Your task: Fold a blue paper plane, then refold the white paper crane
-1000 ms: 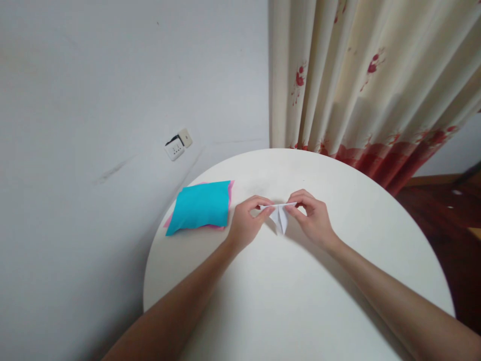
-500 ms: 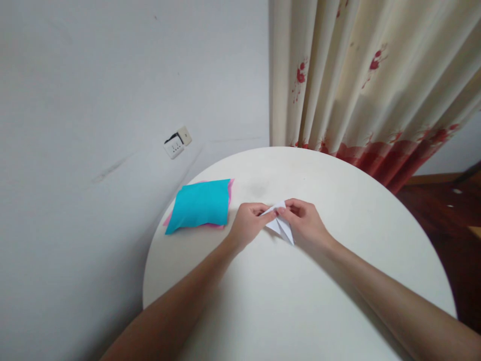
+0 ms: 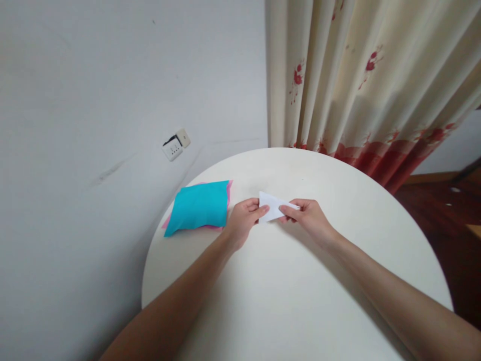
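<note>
A small folded white paper (image 3: 271, 206) is held between both hands just above the round white table (image 3: 338, 281). My left hand (image 3: 242, 219) pinches its left edge with thumb and fingers. My right hand (image 3: 306, 216) grips its right end. The paper lies nearly flat, a pointed corner toward the right. To the left of my left hand lies a stack of coloured paper sheets (image 3: 199, 206), turquoise on top with pink edges showing beneath.
A grey wall with a white socket (image 3: 173, 147) stands at the left. A cream curtain (image 3: 361, 80) with red flowers hangs behind the table. Dark wooden floor (image 3: 447, 210) shows at the right.
The white paper has been turned from hanging point-down to lying nearly flat between the hands. Both hands shifted slightly left and closer to the turquoise stack.
</note>
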`<act>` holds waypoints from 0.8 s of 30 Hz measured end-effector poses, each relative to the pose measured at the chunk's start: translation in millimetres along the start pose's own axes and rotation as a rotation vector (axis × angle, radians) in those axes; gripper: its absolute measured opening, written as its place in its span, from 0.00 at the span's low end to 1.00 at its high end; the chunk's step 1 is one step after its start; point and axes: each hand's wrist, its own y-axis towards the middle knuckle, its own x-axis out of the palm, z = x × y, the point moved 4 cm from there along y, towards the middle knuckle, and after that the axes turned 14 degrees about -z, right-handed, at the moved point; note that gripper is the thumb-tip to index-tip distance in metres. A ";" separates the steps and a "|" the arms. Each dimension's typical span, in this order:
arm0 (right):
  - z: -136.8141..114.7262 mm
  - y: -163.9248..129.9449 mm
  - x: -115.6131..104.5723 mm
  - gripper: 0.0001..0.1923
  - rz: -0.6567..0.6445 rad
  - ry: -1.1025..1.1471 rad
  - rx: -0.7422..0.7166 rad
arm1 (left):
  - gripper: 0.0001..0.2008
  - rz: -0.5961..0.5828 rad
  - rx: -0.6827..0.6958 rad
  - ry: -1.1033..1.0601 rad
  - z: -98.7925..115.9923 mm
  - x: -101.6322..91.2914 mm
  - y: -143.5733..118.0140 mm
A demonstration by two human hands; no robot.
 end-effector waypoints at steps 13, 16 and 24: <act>0.5 3.4 -4.7 0.19 0.057 0.145 -0.149 | 0.21 -0.248 -0.209 0.185 -3.9 2.3 -5.3; 0.0 4.4 -3.8 0.21 0.039 0.118 -0.127 | 0.19 -0.215 -0.187 0.290 -1.3 -3.5 -3.8; 8.9 0.9 15.4 0.21 -0.151 0.013 -0.014 | 0.19 0.062 -0.031 0.099 -6.3 2.4 -1.3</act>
